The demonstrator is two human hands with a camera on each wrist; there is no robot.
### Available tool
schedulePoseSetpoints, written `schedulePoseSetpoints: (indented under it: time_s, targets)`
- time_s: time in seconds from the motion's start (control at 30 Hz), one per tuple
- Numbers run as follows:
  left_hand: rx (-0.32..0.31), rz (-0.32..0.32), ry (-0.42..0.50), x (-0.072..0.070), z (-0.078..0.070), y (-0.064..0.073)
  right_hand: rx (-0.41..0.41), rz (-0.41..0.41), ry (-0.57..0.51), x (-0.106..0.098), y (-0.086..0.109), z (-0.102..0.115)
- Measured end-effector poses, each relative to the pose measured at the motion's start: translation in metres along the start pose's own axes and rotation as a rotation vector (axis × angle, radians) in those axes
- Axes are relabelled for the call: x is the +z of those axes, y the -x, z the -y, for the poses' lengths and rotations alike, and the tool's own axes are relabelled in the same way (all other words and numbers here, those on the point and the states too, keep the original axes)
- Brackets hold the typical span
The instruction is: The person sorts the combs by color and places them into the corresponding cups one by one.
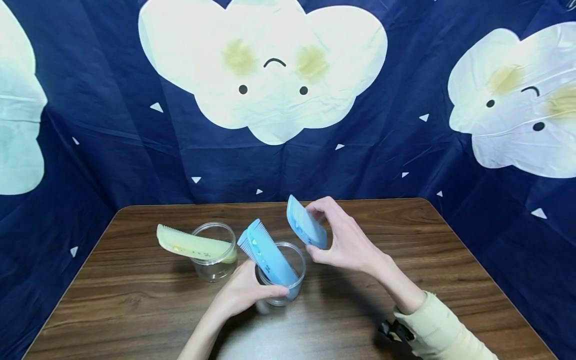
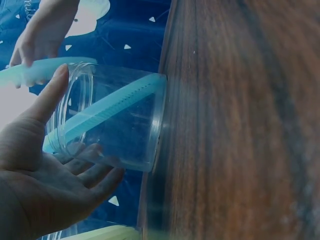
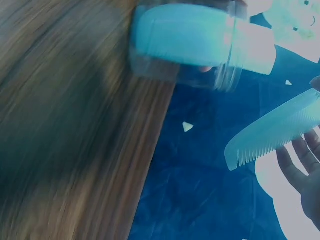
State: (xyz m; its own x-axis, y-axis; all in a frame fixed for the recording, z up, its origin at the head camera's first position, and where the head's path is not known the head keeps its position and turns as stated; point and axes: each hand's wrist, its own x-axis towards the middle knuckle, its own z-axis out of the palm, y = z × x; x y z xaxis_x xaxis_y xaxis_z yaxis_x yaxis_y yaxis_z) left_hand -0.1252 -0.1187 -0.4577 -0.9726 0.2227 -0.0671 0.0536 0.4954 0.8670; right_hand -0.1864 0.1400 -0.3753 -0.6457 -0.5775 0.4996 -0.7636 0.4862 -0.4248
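In the head view my left hand grips a clear plastic jar, its thumb over the near rim and its fingers along the left side. What look like two overlapping blue combs lean inside, their upper ends sticking out to the left. Just right of the jar and above the table, my right hand pinches another blue comb between thumb and fingers. The right wrist view shows this comb's teeth turned towards the fingers. It is apart from the jar in the head view.
Left of my left hand stands a second clear jar. A pale green comb leans in it, reaching out past the rim to the left. The wooden table ends at a dark blue cloth backdrop with cloud prints.
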Motion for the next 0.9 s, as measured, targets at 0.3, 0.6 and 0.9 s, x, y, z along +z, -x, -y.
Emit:
schedulePoseSetpoints:
  time_s: [0.3,0.6,0.9]
  targets:
    - [0.009,0.006,0.028,0.0,0.0,0.0,-0.036,-0.116,-0.207,0.014,-0.014,0.017]
    - [0.018,0.011,0.033,-0.001,-0.001,0.001,-0.031,-0.168,-0.33,0.033,-0.022,0.031]
    - [0.033,0.024,0.054,-0.001,0.0,0.001,0.034,-0.087,-0.371,0.051,-0.014,0.032]
